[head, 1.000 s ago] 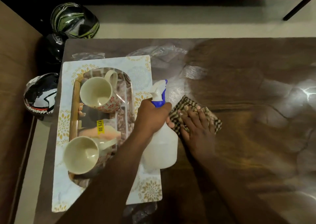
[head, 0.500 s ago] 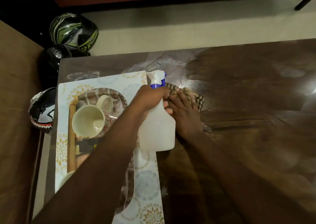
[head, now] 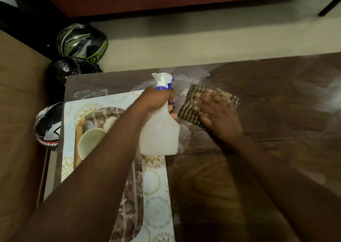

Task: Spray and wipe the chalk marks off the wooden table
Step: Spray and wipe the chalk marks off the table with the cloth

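Note:
My left hand (head: 156,98) grips the neck of a white spray bottle (head: 159,132) with a white and blue trigger head, held above the left part of the dark wooden table (head: 276,131). My right hand (head: 219,116) lies flat with straight fingers on a checked brown cloth (head: 191,108) and presses it to the table just right of the bottle. The hand and cloth are motion-blurred. Pale smeared streaks show on the wood around and beyond the cloth.
A patterned placemat (head: 156,186) with a tray and a cream cup (head: 90,142) lies on the table's left side, under my left arm. Three helmets (head: 81,42) sit on the floor past the table's left corner. A brown surface runs along the left.
My right hand has slid the cloth away from me and then rightward across the table. The left hand keeps hold of the bottle. The camera has tilted, shifting the table lower in view.

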Demonstrator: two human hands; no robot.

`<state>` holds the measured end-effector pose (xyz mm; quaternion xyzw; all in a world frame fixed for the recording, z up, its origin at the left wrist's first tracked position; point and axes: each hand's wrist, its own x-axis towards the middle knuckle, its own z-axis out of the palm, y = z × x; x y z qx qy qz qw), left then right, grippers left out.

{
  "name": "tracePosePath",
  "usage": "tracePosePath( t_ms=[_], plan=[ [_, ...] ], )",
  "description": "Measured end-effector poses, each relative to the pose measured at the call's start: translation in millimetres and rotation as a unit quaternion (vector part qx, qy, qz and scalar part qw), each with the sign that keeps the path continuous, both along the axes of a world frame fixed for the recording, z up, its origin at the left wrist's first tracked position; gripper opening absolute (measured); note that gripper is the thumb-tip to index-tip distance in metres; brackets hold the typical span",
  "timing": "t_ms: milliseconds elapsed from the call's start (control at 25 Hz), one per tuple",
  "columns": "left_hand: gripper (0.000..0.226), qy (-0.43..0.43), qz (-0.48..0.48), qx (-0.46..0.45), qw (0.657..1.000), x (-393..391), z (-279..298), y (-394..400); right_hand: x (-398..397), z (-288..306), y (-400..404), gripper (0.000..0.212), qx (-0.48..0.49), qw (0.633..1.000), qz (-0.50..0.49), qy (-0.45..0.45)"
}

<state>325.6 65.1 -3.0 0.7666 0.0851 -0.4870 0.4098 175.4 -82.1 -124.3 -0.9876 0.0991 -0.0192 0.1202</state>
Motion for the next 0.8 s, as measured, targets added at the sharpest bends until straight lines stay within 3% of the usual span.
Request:
tracePosePath(
  t_ms=[120,200,320,400,480,520,600,680,720,800],
  plan=[
    [0.020,-0.009,0.030,-0.024,0.999,1.4,-1.5,1.9,64.9,5.0,-8.6,0.048,0.030,0.987,-0.160,0.002],
    [0.017,-0.016,0.021,-0.019,0.999,-1.8,-2.2,1.8,86.8,7.0,28.8,0.048,0.060,0.992,-0.107,-0.012],
    [0.022,-0.024,0.016,-0.006,1.000,-4.4,-4.5,5.4,39.1,-6.7,34.1,0.050,0.034,0.997,0.050,-0.043],
    [0.022,-0.018,0.025,-0.013,0.999,-1.0,-3.3,4.6,39.3,-2.1,0.5,0.046,0.012,0.998,0.000,-0.054],
    [0.018,-0.024,0.035,-0.026,0.999,3.6,-4.4,3.8,86.2,5.8,-5.9,0.044,0.032,0.993,-0.110,-0.034],
    [0.016,-0.032,0.036,-0.025,0.999,4.1,-5.3,3.4,107.1,8.6,6.9,0.044,0.048,0.991,-0.120,-0.016],
    [0.013,-0.046,0.029,-0.015,0.998,-0.4,-7.6,4.6,106.8,1.9,29.8,0.044,0.057,0.998,-0.034,-0.014],
    [0.013,-0.044,0.030,-0.003,0.999,-7.7,-5.3,9.4,53.5,-15.2,17.3,0.047,0.024,0.997,0.076,-0.017],
    [0.016,-0.037,0.040,-0.004,0.999,-11.6,-3.0,12.2,33.5,-13.7,-3.1,0.048,0.024,0.996,0.079,-0.017],
    [0.017,-0.049,0.060,-0.015,0.997,-22.7,0.3,16.6,29.0,-4.6,-30.0,0.049,0.037,0.999,-0.033,0.002]
  ],
)
